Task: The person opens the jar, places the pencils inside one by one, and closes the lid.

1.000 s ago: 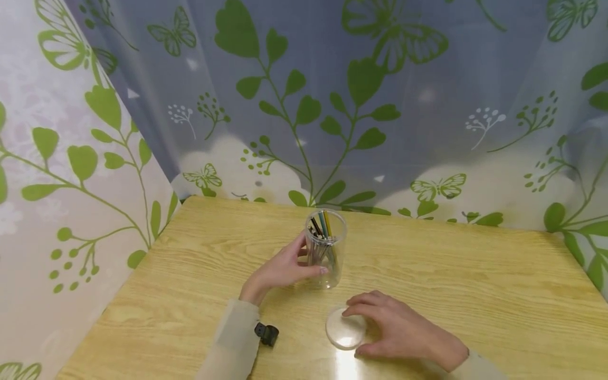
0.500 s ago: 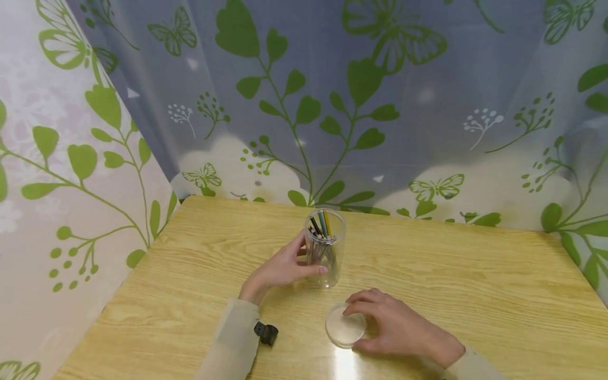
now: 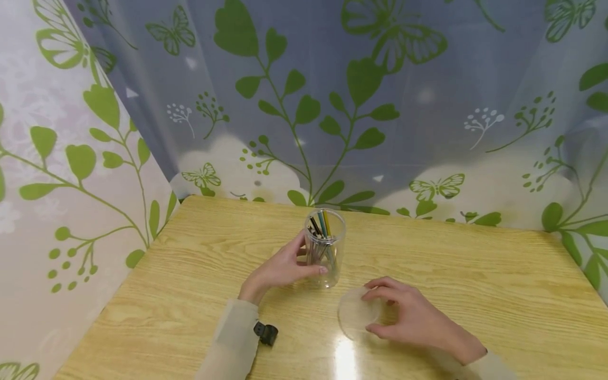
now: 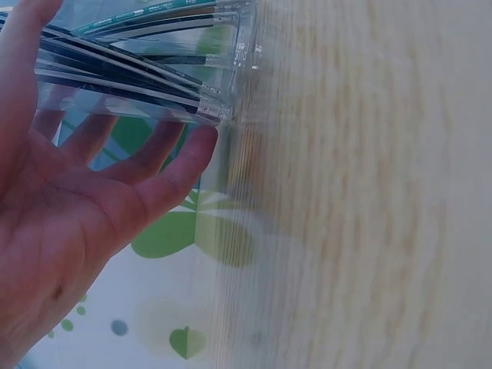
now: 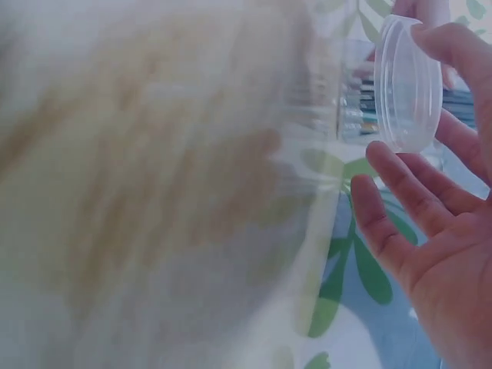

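A clear cylindrical jar (image 3: 339,258) stands on the table, holding several pencils (image 3: 324,224) with dark, teal and yellow barrels. My left hand (image 3: 281,266) grips the jar from its left side, thumb in front and fingers behind. Seen from the left wrist, the fingers (image 4: 173,165) curve along the jar wall (image 4: 231,77). To the right and nearer me, my right hand (image 3: 420,319) pinches a round translucent lid (image 3: 353,314) by its rim. In the right wrist view, the lid (image 5: 407,92) is up off the tabletop, between thumb and fingertips.
The wood-grain table (image 3: 199,253) spreads around both hands. A curtain (image 3: 304,158) printed with leaves and butterflies hangs along its back edge, another (image 3: 81,211) along the left. A small black device (image 3: 267,333) sits at the left wrist.
My right hand closes its grip on the lid and raises it off the table, shifting slightly right and away from me. The left hand and jar stay in place.
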{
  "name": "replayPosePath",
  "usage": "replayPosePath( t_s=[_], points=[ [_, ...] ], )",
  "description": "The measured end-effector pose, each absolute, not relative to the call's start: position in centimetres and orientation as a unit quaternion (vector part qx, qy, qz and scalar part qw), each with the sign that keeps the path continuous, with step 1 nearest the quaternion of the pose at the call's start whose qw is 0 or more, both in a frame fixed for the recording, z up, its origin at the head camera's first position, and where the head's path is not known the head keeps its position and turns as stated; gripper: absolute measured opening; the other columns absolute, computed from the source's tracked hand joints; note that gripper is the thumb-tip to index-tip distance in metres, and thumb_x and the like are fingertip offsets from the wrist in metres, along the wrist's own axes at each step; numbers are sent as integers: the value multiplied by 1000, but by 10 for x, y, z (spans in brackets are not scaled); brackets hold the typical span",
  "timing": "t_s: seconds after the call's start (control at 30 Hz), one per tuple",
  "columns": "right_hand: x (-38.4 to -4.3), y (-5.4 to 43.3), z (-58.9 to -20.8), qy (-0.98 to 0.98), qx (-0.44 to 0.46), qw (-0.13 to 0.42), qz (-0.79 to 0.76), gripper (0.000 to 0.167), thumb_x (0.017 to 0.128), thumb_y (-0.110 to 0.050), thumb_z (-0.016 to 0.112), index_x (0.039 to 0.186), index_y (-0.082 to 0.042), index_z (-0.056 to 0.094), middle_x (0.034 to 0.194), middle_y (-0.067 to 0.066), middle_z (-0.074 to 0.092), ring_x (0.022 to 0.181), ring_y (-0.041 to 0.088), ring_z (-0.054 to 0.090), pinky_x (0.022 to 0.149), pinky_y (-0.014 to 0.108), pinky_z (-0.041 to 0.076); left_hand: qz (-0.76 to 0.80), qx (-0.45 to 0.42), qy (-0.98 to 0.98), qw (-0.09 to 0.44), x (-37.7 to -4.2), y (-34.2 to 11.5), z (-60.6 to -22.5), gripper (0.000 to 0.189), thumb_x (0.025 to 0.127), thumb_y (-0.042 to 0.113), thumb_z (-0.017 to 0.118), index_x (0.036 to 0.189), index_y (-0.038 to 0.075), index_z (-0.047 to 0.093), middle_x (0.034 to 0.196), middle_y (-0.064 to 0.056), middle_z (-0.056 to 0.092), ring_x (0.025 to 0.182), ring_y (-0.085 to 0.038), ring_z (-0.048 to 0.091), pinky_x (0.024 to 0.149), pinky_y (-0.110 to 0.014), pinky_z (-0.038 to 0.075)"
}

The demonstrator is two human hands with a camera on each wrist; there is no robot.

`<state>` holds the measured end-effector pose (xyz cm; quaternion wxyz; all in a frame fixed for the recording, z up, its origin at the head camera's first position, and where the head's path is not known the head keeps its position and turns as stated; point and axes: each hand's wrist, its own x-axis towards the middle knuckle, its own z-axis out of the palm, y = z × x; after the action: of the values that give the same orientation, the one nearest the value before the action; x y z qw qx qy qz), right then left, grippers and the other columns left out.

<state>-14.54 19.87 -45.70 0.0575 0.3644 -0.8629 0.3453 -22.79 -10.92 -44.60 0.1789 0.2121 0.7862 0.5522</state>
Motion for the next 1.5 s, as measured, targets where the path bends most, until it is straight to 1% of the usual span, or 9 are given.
replayPosePath(
  t_s=[0.07,0.17,0.33,0.47,0.6,0.93,1.1,1.2,1.5],
  points=[
    [-147,202,-455,-857,363,76,358,44,73,-15,91,112,-17,72,124,7,68,102,14,68,71,25,58,552,213,786,179,-228,-109,-447,100,88,29,83,160,46,16,161,-2,37,145,-32,44,114,-45,49],
    [-150,206,-449,-852,353,93,375,47,73,-13,92,114,-20,71,125,8,68,102,12,68,69,25,59,552,216,785,180,-229,-110,-447,100,88,29,83,160,47,16,160,-2,38,145,-32,44,114,-45,49],
    [-156,211,-437,-837,346,148,397,54,68,-5,93,115,-22,71,125,2,67,110,3,64,74,22,60,555,220,782,181,-228,-109,-447,99,89,29,82,160,46,15,161,-2,36,146,-33,44,114,-45,49],
    [-161,216,-425,-825,339,171,420,57,66,1,92,117,-16,72,126,6,67,116,-2,61,79,14,56,555,222,780,184,-228,-110,-446,98,89,29,82,160,46,16,162,-1,35,146,-32,43,115,-45,49],
    [-168,216,-410,-817,324,186,438,57,66,4,91,117,-13,72,128,11,67,116,-3,61,81,13,55,556,224,780,182,-229,-110,-447,99,89,29,81,161,46,15,163,-2,34,147,-33,42,115,-46,48],
    [-190,188,-381,-760,348,252,488,56,63,14,86,116,-2,73,126,19,67,117,6,63,81,16,56,559,228,777,179,-228,-110,-446,102,89,27,82,162,46,12,163,-3,33,147,-33,41,115,-45,48],
    [-197,170,-379,-765,339,252,485,53,65,8,89,114,-5,74,127,17,68,115,4,62,80,17,56,557,225,778,184,-227,-109,-447,102,90,27,81,162,44,12,160,-4,38,146,-34,43,114,-45,49],
    [-201,159,-377,-769,338,243,485,51,67,4,90,114,-6,74,128,15,68,115,6,62,82,17,56,557,225,778,183,-227,-110,-448,102,90,27,81,162,44,11,162,-3,35,146,-34,42,114,-45,49],
    [-213,129,-375,-778,353,238,462,45,72,-5,91,113,-5,74,128,11,67,113,22,66,84,27,58,569,238,766,181,-228,-110,-446,103,91,24,80,161,47,8,167,0,26,147,-34,40,116,-48,47]
  ],
)
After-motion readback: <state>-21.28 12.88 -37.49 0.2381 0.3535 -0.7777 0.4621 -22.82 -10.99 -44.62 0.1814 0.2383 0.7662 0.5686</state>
